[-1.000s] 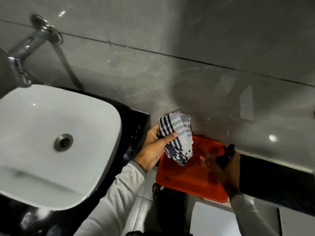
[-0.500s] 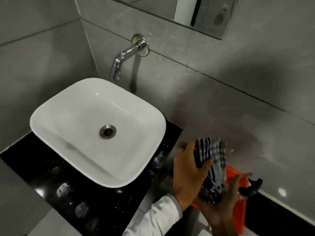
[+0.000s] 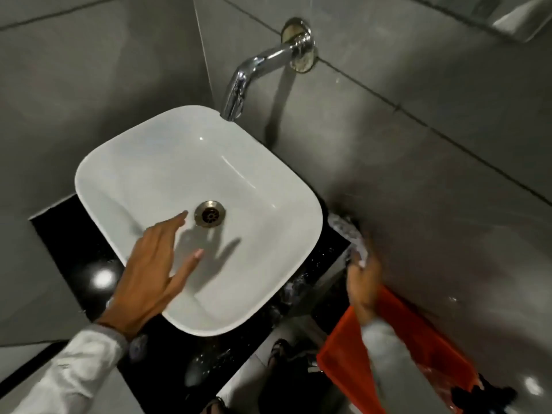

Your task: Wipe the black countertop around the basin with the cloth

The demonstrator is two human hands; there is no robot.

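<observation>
Wiping looks barely begun: the right hand [image 3: 363, 282] presses the bunched, blurred cloth [image 3: 348, 234] onto the black countertop [image 3: 68, 252] at the white basin [image 3: 191, 180]'s right corner by the wall — the front and left strips remain. The left hand [image 3: 152, 264] hovers over the basin, fingers spread, holding nothing.

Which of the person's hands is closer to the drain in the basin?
Left. The left hand hovers over the basin, fingertips beside the drain; the right hand is outside the basin's right edge.
</observation>
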